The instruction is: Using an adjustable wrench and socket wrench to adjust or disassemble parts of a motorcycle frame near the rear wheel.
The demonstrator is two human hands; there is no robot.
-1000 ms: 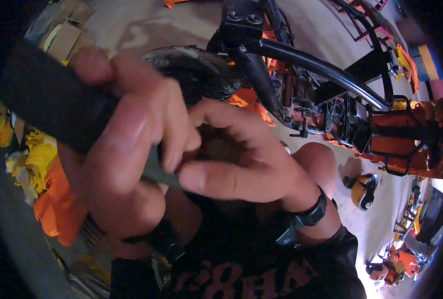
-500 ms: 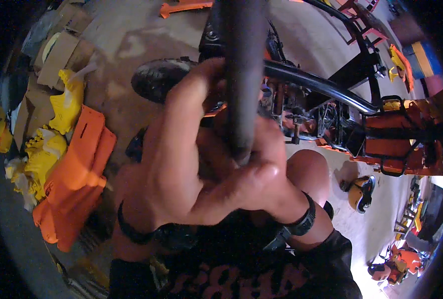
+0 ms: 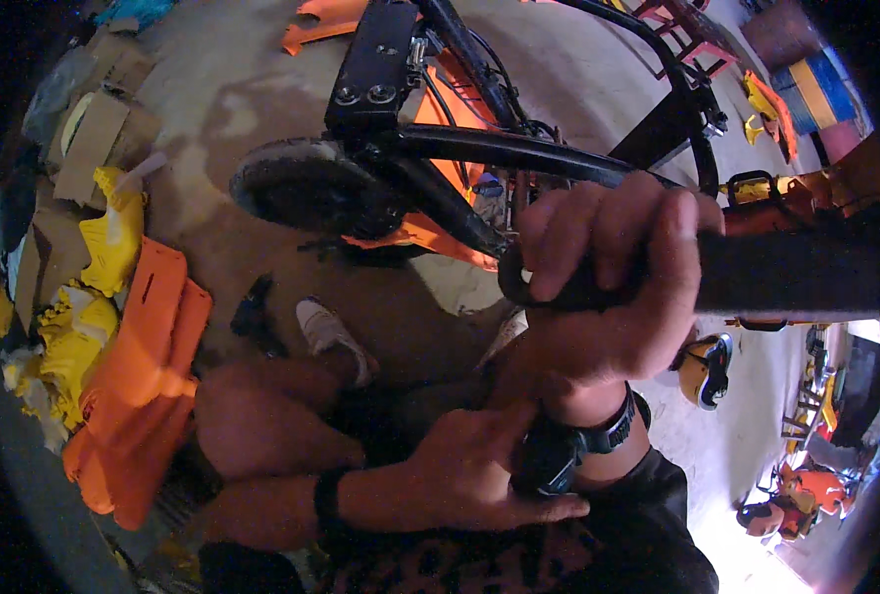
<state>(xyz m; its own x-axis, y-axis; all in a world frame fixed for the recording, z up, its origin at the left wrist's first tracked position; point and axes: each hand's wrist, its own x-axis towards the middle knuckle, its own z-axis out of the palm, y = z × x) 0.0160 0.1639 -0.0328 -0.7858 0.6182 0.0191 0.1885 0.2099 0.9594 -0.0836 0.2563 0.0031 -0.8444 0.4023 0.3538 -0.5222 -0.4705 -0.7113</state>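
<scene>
My right hand (image 3: 618, 262) is closed around the end of a long dark bar (image 3: 786, 272). The bar lies roughly level and runs off to the right, close to the camera; its rounded end has a small hole. On my right wrist sits a black wristwatch (image 3: 549, 457) with a dark strap. My left hand (image 3: 469, 470) reaches across below and is closed on that watch, its thumb along the lower side; some of its fingers are hidden. Past my hands stands a black vehicle frame (image 3: 499, 148) with a small wheel (image 3: 311, 188) and orange panels (image 3: 450, 119).
Orange plastic panels (image 3: 153, 366) and yellow plastic parts (image 3: 113, 233) lie on the left beside cardboard (image 3: 91, 148). A yellow helmet (image 3: 705, 371) rests on the floor at right. Red stools (image 3: 687, 49) and a blue and yellow drum (image 3: 821, 94) stand far right.
The bar has swung from pointing up in front of me to lying level toward the right. My left hand has moved from beside the bar down to the watch on my right wrist.
</scene>
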